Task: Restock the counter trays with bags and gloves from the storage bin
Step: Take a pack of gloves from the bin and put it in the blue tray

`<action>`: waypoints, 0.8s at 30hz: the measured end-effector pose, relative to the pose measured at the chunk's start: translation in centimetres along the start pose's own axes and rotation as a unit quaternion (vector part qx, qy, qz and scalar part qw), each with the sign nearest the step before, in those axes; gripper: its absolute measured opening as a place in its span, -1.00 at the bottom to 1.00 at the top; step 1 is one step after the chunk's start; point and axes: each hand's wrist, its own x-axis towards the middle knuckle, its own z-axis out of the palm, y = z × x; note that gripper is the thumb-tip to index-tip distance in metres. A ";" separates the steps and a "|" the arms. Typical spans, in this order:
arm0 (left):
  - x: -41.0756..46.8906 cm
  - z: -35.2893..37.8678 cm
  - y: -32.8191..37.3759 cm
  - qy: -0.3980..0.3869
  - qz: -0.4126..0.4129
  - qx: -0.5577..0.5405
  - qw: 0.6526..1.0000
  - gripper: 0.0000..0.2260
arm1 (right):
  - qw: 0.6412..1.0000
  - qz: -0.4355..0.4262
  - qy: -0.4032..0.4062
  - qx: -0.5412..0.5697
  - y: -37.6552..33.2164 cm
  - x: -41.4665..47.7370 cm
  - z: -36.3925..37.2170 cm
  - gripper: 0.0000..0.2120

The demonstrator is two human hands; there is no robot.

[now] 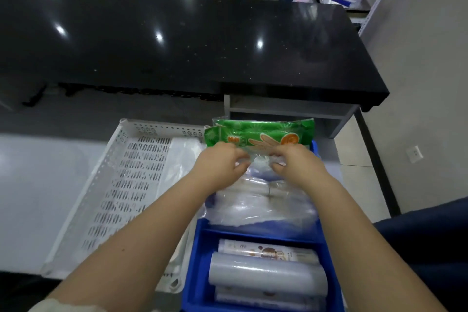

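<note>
- Left hand [222, 159] and right hand [293, 159] both have fingers pinched on a green glove packet [258, 134], held above the blue bin's [197, 261] far end
- Bag rolls [266, 276] lie in its near compartment
- White perforated tray [121, 185] sits just left

Both bare forearms reached forward over the blue bin [200, 261]. The left hand [219, 161] and right hand [295, 159] met at its far end, fingers curled, apparently pinching clear plastic there, though blur hid the exact grip.
</note>
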 end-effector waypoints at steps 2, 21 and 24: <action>-1.2 -1.8 -0.5 0.080 -0.017 0.004 0.997 -0.69 | 0.995 -0.080 0.058 0.009 -2.2 0.0 -0.9 -0.71; -42.3 -8.0 -23.7 0.278 -0.436 0.022 0.856 -0.69 | 0.860 -0.508 0.036 -0.037 -47.4 -6.7 14.2 -0.69; -52.1 -8.0 -27.8 0.286 -0.484 0.033 0.826 -0.69 | 0.831 -0.554 0.006 -0.043 -56.1 -9.9 19.7 -0.70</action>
